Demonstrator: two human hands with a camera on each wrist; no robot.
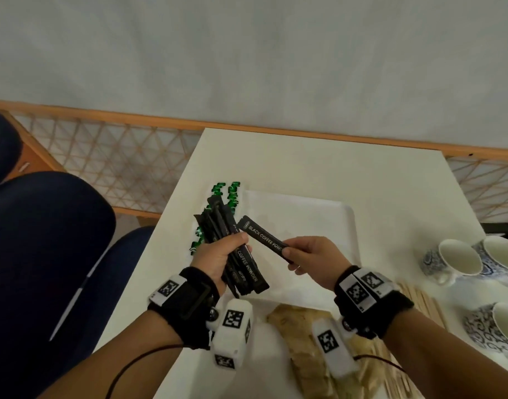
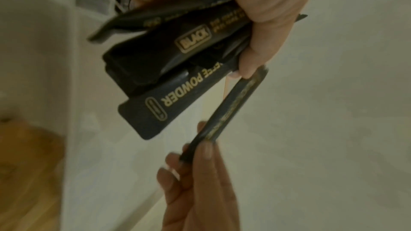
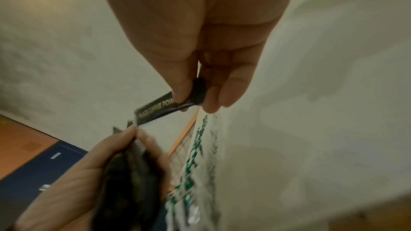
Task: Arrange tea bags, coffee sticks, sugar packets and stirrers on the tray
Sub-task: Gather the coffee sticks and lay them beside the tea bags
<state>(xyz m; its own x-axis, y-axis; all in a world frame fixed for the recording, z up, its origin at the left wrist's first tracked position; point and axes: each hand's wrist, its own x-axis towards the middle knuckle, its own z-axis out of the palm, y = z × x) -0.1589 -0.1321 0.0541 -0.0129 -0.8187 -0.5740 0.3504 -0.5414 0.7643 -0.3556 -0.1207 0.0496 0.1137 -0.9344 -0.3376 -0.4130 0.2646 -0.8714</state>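
Note:
My left hand [image 1: 218, 254] grips a bundle of black coffee sticks [image 1: 241, 266] above the left edge of the white tray [image 1: 319, 223]. The same bundle [image 2: 169, 69] fills the left wrist view. My right hand [image 1: 304, 254] pinches one end of a single black coffee stick [image 1: 261, 236] between thumb and fingers, holding it over the tray; its far end points at the left thumb. That stick [image 3: 160, 108] shows in the right wrist view too. Green-and-white tea bags [image 1: 227, 203] lie on the table left of the tray, partly hidden by the bundle.
A tan packet pile [image 1: 304, 341] lies at the near table edge. Wooden stirrers [image 1: 420, 300] lie to its right. Blue-and-white cups [image 1: 454, 260] stand at the right. A blue chair [image 1: 59, 240] is left of the table [image 1: 319, 162].

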